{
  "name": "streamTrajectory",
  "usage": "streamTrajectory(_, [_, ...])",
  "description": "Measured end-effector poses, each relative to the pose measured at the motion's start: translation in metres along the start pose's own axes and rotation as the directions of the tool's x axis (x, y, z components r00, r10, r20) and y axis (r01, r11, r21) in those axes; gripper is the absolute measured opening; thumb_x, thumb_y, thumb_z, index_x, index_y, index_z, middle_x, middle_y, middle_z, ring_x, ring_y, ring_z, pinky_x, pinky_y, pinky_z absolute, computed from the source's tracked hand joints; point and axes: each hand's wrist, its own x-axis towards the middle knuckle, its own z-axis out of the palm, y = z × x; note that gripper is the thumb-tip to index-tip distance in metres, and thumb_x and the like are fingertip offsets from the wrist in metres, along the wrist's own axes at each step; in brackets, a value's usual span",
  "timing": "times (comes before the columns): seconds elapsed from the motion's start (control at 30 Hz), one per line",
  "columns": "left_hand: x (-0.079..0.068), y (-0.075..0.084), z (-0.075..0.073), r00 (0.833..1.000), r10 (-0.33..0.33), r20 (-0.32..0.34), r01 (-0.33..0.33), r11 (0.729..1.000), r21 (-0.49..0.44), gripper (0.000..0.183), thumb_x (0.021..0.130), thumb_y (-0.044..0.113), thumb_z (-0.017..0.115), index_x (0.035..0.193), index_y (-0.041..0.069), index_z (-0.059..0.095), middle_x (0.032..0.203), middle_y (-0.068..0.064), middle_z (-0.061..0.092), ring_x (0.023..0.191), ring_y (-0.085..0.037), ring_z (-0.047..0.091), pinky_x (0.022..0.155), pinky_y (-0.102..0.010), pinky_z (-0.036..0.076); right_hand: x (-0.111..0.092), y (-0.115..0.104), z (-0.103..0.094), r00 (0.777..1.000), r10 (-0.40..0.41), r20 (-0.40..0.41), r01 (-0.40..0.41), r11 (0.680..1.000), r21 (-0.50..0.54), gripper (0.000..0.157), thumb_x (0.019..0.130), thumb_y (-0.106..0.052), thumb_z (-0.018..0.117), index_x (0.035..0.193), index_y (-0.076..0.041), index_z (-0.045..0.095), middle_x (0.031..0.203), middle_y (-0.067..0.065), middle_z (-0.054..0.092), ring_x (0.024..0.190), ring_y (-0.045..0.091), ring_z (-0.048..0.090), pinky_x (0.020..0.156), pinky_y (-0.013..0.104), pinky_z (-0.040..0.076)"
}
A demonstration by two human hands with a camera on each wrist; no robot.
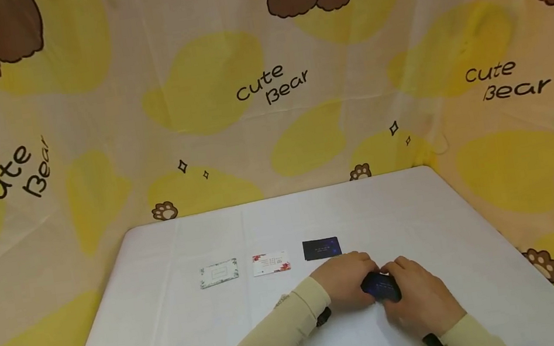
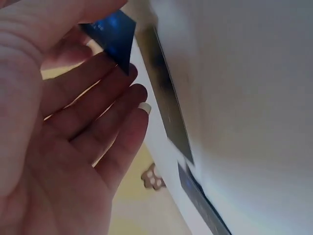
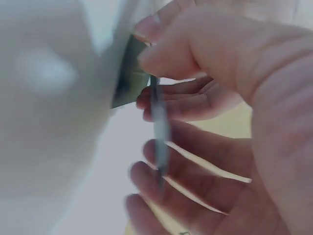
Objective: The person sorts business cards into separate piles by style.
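Observation:
Between my two hands a dark blue business card (image 1: pixel 381 287) is held above the table; whether it is one card or a small stack, I cannot tell. The left hand (image 1: pixel 345 278) pinches its left end with thumb and fingertips. My right hand (image 1: pixel 422 294) grips the other end, and the card appears nearly edge-on in the right wrist view. Just beyond the left hand lies a small pile of dark cards (image 1: pixel 322 248). To its left are a white card with red flowers (image 1: pixel 271 263) and a white card with a green leaf border (image 1: pixel 219 273).
The cards lie on a white-covered table (image 1: pixel 171 329). A printed cloth (image 1: pixel 212 87) with bears and lettering hangs around its back and sides. A small pale patterned thing (image 1: pixel 281 300) is partly hidden by the left sleeve. Each wrist wears a dark strap.

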Motion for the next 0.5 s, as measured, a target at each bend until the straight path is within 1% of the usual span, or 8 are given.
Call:
streamTrajectory(0.1, [-0.01,-0.021,-0.009,0.996,-0.074,-0.039,0.072,0.996,-0.056,0.049,0.088,0.044,0.087,0.13,0.023,0.073,0.119,0.011,0.069,0.102,-0.001,0.062,0.091,-0.017,0.052,0.02,-0.006,0.0,0.998,-0.045,-0.047,0.045,0.999,0.001,0.056,0.076,-0.019,0.095,0.125,-0.006,0.072,0.118,0.009,0.07,0.109,0.028,0.068,0.093,0.052,0.06])
streamTrajectory(0.17, [-0.017,-0.038,-0.014,0.988,-0.143,-0.06,0.137,0.987,-0.088,0.05,0.089,0.043,0.087,0.131,0.02,0.073,0.12,0.007,0.068,0.101,-0.003,0.063,0.09,-0.018,0.053,0.038,-0.011,0.002,0.997,-0.056,-0.057,0.057,0.998,0.003,0.055,0.078,-0.017,0.094,0.127,-0.004,0.072,0.12,0.011,0.071,0.112,0.03,0.069,0.094,0.052,0.06])
streamTrajectory(0.23, [-0.024,-0.054,-0.017,0.973,-0.217,-0.081,0.209,0.973,-0.101,0.051,0.089,0.042,0.086,0.133,0.019,0.073,0.122,0.005,0.067,0.101,-0.005,0.064,0.091,-0.021,0.055,0.058,-0.016,0.007,0.996,-0.069,-0.053,0.069,0.998,0.001,0.053,0.079,-0.015,0.093,0.126,-0.003,0.072,0.122,0.012,0.071,0.112,0.032,0.069,0.095,0.052,0.06])
streamTrajectory(0.37, [-0.035,-0.081,-0.014,0.931,-0.351,-0.105,0.343,0.936,-0.083,0.054,0.09,0.041,0.085,0.136,0.016,0.072,0.126,0.0,0.067,0.105,-0.01,0.065,0.096,-0.026,0.056,0.098,-0.026,0.02,0.995,-0.101,-0.016,0.101,0.995,-0.005,0.051,0.083,-0.014,0.092,0.129,-0.002,0.073,0.128,0.014,0.071,0.115,0.033,0.071,0.098,0.051,0.061])
streamTrajectory(0.43, [-0.039,-0.089,-0.012,0.913,-0.396,-0.103,0.389,0.918,-0.079,0.055,0.091,0.04,0.084,0.137,0.014,0.071,0.128,-0.003,0.068,0.107,-0.012,0.066,0.098,-0.029,0.057,0.114,-0.031,0.026,0.994,-0.109,0.019,0.109,0.994,0.003,0.05,0.085,-0.013,0.091,0.13,-0.003,0.072,0.131,0.014,0.071,0.116,0.032,0.072,0.099,0.051,0.06])
streamTrajectory(0.5, [-0.043,-0.095,-0.01,0.902,-0.421,-0.093,0.413,0.906,-0.093,0.056,0.09,0.038,0.085,0.138,0.011,0.071,0.129,-0.005,0.068,0.109,-0.014,0.066,0.099,-0.031,0.057,0.125,-0.034,0.033,0.993,-0.103,0.059,0.102,0.995,0.018,0.05,0.085,-0.012,0.09,0.132,-0.004,0.072,0.133,0.013,0.071,0.117,0.032,0.072,0.101,0.052,0.059])
